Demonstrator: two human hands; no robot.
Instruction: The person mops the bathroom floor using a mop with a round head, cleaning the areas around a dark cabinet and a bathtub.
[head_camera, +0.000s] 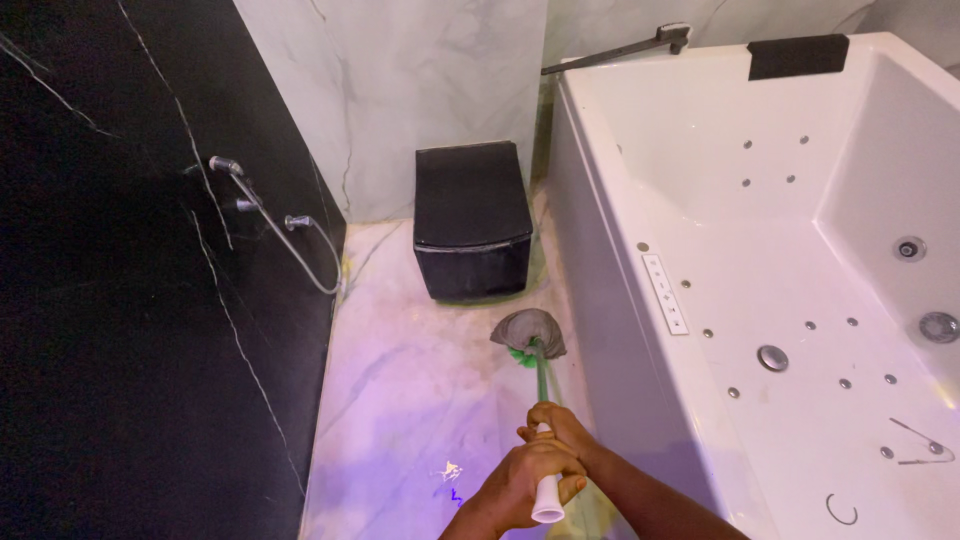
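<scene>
Both my hands grip one mop handle (541, 380), a thin green pole with a white end cap (548, 503). My left hand (515, 482) wraps the pole just above the white cap. My right hand (560, 424) closes on the pole slightly further down, touching the left one. The pole slants away from me to a grey cloth mop head (528, 331) with a green base. It rests on the pale marble floor (420, 400), just in front of a black toilet (472, 220) with its lid shut.
A white jetted bathtub (600, 200) fills the right side, its wall close beside the mop. A black marble wall (120, 300) on the left carries a spray hose (290, 235). White marble wall stands behind the toilet.
</scene>
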